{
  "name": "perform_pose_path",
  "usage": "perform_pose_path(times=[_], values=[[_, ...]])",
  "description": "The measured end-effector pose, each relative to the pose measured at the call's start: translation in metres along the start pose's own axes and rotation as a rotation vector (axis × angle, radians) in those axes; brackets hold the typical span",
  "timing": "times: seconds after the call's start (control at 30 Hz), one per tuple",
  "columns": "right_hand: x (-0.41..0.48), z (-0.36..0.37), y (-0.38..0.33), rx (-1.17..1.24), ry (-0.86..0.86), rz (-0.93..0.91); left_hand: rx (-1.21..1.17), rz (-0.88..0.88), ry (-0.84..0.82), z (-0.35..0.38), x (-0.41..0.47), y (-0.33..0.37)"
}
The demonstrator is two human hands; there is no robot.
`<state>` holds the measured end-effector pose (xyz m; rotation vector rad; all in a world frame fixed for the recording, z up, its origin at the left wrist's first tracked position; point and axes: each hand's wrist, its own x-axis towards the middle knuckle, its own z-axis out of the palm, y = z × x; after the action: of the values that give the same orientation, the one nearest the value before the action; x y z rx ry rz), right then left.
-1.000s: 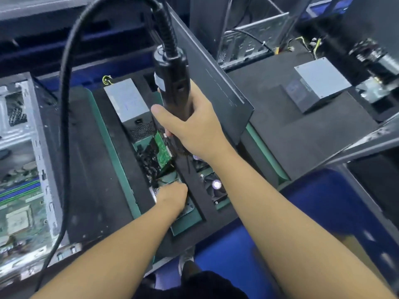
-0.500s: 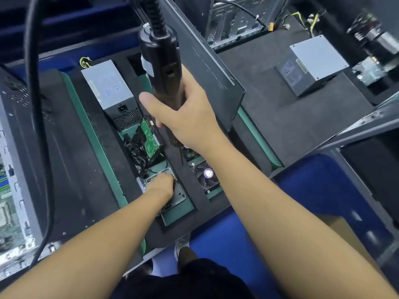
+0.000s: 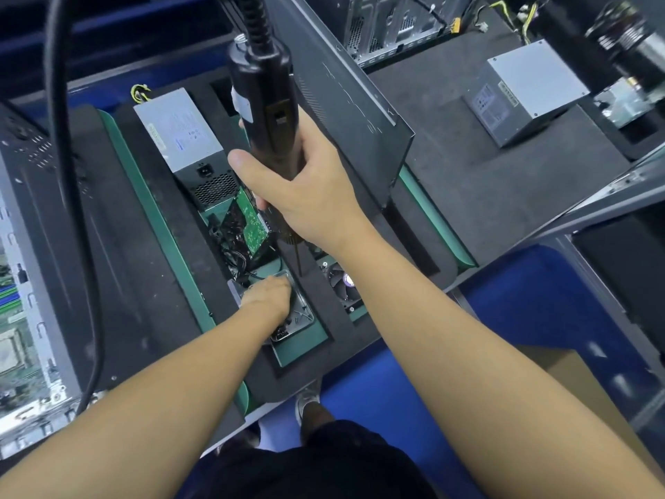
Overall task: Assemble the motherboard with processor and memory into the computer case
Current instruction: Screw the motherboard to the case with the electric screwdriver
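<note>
My right hand (image 3: 306,189) grips a black electric screwdriver (image 3: 262,91) upright above the foam work mat, its bit pointing down beside the fan. My left hand (image 3: 268,293) reaches down into a small metal tray (image 3: 300,320) holding loose screws; its fingertips are hidden under the knuckles. The open computer case (image 3: 32,268) with the green motherboard (image 3: 10,340) inside lies at the far left edge, away from both hands.
A grey power supply (image 3: 176,127), a small green circuit board (image 3: 253,219) with black cables and a cooler fan (image 3: 342,286) sit in the foam cutouts. A dark side panel (image 3: 345,95) leans behind the screwdriver. Another power supply (image 3: 525,91) lies far right. The tool's cable (image 3: 68,210) hangs at left.
The view has swung right, pushing the case toward the left edge. My left hand stays in the screw tray, and my right hand keeps the screwdriver upright.
</note>
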<state>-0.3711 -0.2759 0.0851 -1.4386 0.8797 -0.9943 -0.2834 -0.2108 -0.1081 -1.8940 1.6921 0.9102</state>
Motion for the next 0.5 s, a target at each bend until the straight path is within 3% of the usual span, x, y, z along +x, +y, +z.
perform_pose_path(times=[0.3, 0.5], values=[[-0.0050, -0.0010, -0.0003, 0.005, 0.005, 0.008, -0.021, -0.005, 0.101, 0.0053, -0.0030, 0.0061], [-0.0084, -0.0016, 0.0012, -0.003, -0.008, 0.017, 0.091, 0.059, 0.058, 0.0080, -0.0056, 0.0094]])
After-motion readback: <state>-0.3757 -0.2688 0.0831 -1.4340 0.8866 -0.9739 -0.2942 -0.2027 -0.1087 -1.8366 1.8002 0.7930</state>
